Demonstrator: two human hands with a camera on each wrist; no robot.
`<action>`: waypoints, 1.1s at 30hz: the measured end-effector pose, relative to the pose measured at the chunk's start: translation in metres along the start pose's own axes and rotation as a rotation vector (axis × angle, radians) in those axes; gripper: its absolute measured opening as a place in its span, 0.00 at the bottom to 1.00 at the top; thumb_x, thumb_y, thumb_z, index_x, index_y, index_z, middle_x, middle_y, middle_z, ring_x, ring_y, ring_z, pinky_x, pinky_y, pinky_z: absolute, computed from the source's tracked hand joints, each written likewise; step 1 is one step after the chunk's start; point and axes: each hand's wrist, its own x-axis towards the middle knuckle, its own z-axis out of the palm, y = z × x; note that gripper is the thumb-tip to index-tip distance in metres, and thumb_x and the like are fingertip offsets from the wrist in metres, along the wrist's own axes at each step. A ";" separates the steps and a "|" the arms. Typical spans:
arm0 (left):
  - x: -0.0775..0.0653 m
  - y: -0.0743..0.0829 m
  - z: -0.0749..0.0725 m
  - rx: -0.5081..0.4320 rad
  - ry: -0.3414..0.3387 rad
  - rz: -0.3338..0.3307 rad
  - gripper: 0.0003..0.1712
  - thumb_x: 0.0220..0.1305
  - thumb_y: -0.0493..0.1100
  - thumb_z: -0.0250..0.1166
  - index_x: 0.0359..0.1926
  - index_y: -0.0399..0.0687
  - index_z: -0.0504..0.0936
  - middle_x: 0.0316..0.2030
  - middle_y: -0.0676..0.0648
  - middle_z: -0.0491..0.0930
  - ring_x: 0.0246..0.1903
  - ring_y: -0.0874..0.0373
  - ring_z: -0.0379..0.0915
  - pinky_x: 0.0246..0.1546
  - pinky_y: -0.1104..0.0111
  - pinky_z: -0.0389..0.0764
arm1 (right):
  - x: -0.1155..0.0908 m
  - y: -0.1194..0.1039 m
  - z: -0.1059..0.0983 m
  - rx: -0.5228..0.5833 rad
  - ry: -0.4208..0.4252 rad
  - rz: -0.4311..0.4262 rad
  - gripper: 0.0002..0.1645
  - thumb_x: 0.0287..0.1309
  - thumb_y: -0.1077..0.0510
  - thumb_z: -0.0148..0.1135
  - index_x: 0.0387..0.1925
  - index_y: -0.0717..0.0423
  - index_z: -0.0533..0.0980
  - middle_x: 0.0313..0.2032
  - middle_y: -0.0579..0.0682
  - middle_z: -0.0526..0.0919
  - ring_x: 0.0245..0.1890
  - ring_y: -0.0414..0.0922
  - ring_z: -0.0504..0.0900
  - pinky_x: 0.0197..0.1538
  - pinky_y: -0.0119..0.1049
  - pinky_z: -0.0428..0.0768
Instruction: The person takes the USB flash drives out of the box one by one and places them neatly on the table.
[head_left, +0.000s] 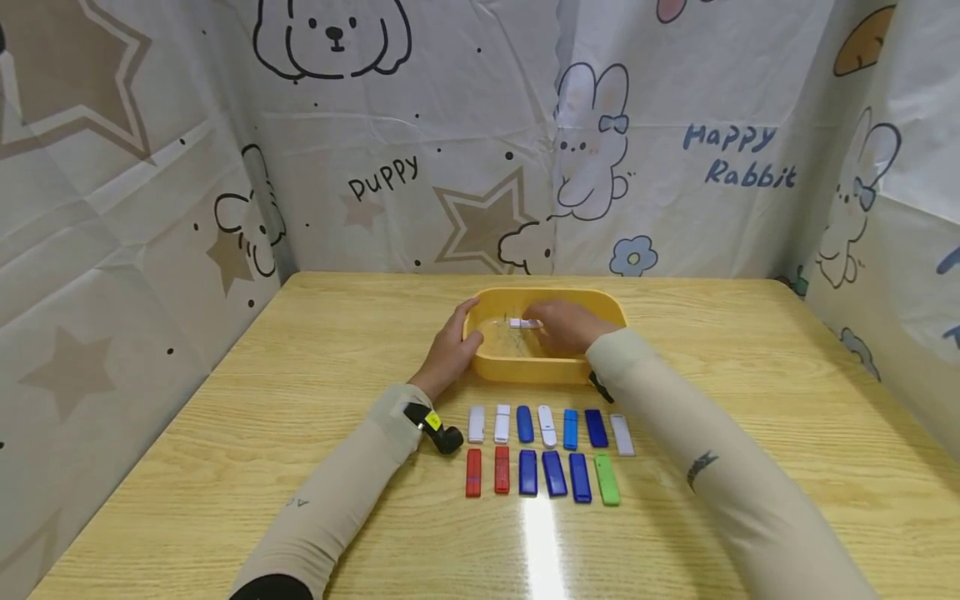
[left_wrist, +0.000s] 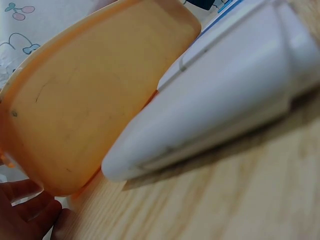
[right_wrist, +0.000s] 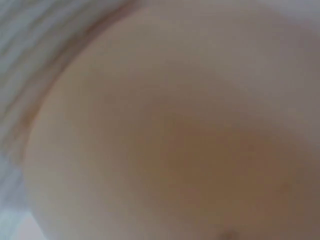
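A yellow plastic bin [head_left: 536,372] stands on the table. My left hand [head_left: 446,353] grips its left end, thumb at the rim; the left wrist view shows curled fingers [left_wrist: 31,215] against the bin's outer wall [left_wrist: 95,95]. Reaching inside, my right hand [head_left: 572,325] pinches a small white USB stick [head_left: 516,323] low in the bin. Part of the stick is hidden by the fingertips. In the right wrist view, blurred skin [right_wrist: 165,125] fills nearly everything.
Two rows of USB sticks lie in front of the bin. The farther row has white [head_left: 502,423] and blue [head_left: 596,428] ones; the nearer has red [head_left: 473,473], blue [head_left: 528,472] and green [head_left: 607,480]. A printed curtain [head_left: 465,125] hangs behind the wooden table [head_left: 337,325].
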 end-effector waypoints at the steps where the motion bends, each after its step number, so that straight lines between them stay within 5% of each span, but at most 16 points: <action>1: 0.000 0.000 0.000 0.001 0.003 0.002 0.34 0.65 0.37 0.49 0.73 0.50 0.55 0.71 0.44 0.57 0.66 0.50 0.58 0.67 0.57 0.58 | 0.000 0.000 0.000 -0.003 -0.009 -0.003 0.22 0.62 0.62 0.58 0.59 0.55 0.75 0.57 0.53 0.78 0.58 0.51 0.75 0.62 0.47 0.70; 20: 0.001 -0.001 0.001 0.002 0.002 0.002 0.35 0.65 0.39 0.49 0.73 0.49 0.55 0.71 0.44 0.57 0.67 0.52 0.57 0.68 0.58 0.57 | 0.000 0.000 0.006 -0.011 0.002 0.003 0.20 0.56 0.65 0.59 0.52 0.57 0.79 0.49 0.55 0.81 0.46 0.50 0.78 0.55 0.44 0.76; 33: 0.001 -0.002 0.001 -0.006 -0.004 0.002 0.34 0.66 0.39 0.48 0.73 0.50 0.54 0.71 0.44 0.56 0.66 0.51 0.58 0.67 0.57 0.59 | -0.003 -0.003 0.005 0.025 -0.003 0.064 0.19 0.55 0.53 0.65 0.48 0.56 0.79 0.45 0.54 0.80 0.42 0.49 0.76 0.51 0.42 0.77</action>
